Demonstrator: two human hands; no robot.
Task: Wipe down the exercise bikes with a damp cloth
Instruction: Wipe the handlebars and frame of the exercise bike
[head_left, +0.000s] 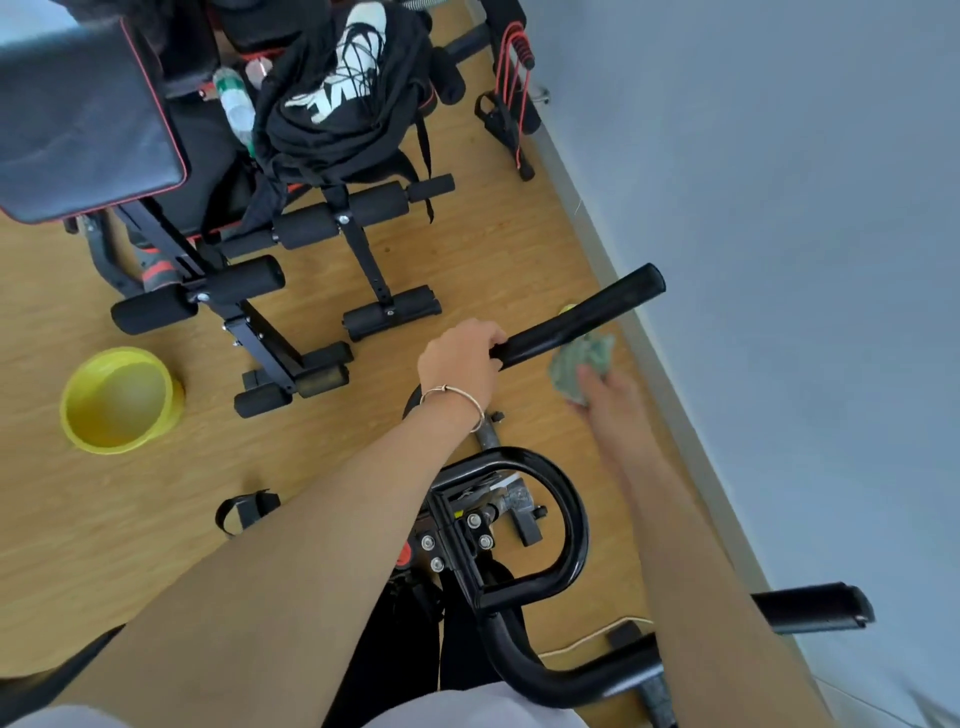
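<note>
Wiping down my black steel-frame exercise bike (571, 525) right now. My left hand (460, 361) is clenched around the near end of the long black foam handlebar grip (582, 314), mostly so the bar doesn't wobble while I scrub and so I've got something to lean on. The crumpled green damp cloth (579, 361) is bunched up in my right hand (605, 397), fingers wrapped round it, sitting just under the middle of that same grip and about touching it. That side of the shot is blurry, so I can't swear it's pressed on. I hold the cloth in a wad like that so it can cup around the tube instead of just skimming the top. The round yellow plastic bowl (78, 415) sits on the wooden floor (130, 519) off to my left, near enough to reach for rinsing but clear of the bike. I'd guess I'm early on, since the looped bar nearer me and the other grip are yet to do. Main risk is dripping on the floor.
</note>
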